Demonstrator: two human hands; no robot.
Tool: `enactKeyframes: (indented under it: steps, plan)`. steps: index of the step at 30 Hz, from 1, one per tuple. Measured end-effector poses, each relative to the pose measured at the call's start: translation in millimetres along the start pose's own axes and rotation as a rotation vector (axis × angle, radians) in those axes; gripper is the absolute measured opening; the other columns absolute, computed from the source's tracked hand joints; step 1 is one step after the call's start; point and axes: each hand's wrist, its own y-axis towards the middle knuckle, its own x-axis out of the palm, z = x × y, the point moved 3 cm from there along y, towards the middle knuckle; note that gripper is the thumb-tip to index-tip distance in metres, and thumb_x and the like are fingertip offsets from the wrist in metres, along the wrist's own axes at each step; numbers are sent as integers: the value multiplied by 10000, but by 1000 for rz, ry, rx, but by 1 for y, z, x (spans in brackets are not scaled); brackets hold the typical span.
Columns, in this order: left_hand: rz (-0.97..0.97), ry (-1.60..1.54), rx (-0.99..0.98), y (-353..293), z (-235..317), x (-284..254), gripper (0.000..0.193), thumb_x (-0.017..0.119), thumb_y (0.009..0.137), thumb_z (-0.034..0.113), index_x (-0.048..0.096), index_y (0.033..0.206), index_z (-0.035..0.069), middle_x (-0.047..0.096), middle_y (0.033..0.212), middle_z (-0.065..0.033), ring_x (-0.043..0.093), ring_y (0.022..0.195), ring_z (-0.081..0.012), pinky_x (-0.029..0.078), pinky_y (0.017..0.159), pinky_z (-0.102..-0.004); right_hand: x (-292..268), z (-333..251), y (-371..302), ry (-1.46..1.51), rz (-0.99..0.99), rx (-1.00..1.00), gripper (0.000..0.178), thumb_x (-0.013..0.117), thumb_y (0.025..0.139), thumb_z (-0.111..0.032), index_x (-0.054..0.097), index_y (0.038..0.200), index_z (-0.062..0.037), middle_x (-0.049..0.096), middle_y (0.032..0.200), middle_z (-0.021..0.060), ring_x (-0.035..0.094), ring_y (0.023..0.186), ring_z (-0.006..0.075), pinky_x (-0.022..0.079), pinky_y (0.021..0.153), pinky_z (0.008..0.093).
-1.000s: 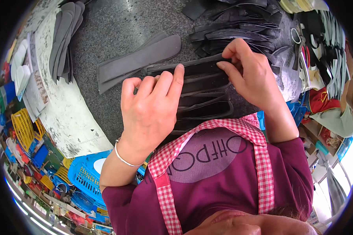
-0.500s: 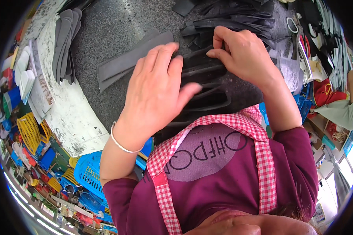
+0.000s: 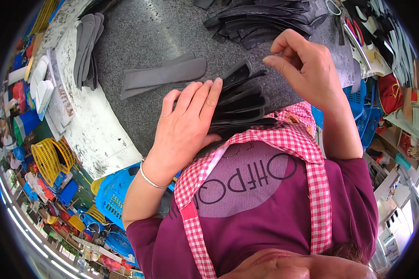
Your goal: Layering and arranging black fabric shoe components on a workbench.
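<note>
Close to my body, several black, round-ended strips lie fanned on the dark speckled tabletop. My left hand rests over their left ends, its fingers stretched out and close together; the thumb reaches toward the near strips. Off to the right, my right hand is raised above the table, apart from the strips. Its fingers are loosely bent, a gap shows between thumb and forefinger, and nothing is visible in it. Flat dark grey strips lie crossed just beyond my left hand.
A heap of black strips lies at the far side. More grey strips overlap at the left, partly on stained white paper. Scissors lie at the far right. Blue baskets stand below the table's edge.
My right hand has left the black strips and moved right. My left hand has come down, its fingers closer together over their left ends. The whole view has shifted slightly.
</note>
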Motion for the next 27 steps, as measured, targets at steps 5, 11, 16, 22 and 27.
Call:
enactKeyframes:
  steps: [5, 11, 16, 22, 27]
  plan:
    - [42, -70, 23, -1, -8, 8, 1276, 986, 645, 428, 382, 1691, 17, 512, 1628, -148, 493, 1480, -311, 384, 1204, -497, 22, -3, 1, 67, -22, -131, 251, 864, 893, -164, 686, 1027, -48, 672, 766, 105, 680, 670, 290, 551, 633, 403]
    - [85, 65, 16, -9, 2, 29, 1201, 938, 696, 431, 395, 1683, 15, 493, 1633, -147, 475, 1484, -322, 396, 1183, -515, 37, -23, -17, 149, -227, -394, 581, 906, 814, -213, 683, 1335, -87, 663, 1350, 127, 588, 1269, 380, 527, 1053, 466]
    - [263, 183, -35, 3, 5, 34, 689, 631, 937, 96, 529, 1615, 29, 634, 1223, -81, 627, 1230, -254, 489, 1054, -437, 31, 2, -35, 112, -102, -326, 556, 911, 820, -158, 686, 1318, -58, 686, 1329, 143, 625, 1230, 372, 528, 1045, 470]
    - [271, -7, 36, -16, 12, 52, 569, 700, 848, 57, 680, 1417, 54, 555, 927, -52, 668, 871, -208, 593, 816, -394, 31, 14, -45, 145, -44, -218, 490, 893, 854, -136, 701, 1298, -60, 695, 1317, 152, 647, 1202, 385, 528, 1047, 468]
    - [442, -578, -274, -51, -39, 13, 453, 821, 736, 20, 748, 1183, 2, 748, 975, -64, 747, 869, -202, 607, 779, -330, 22, 5, -35, 141, -27, -214, 464, 882, 860, -89, 714, 1292, -67, 700, 1325, 135, 657, 1192, 344, 563, 966, 425]
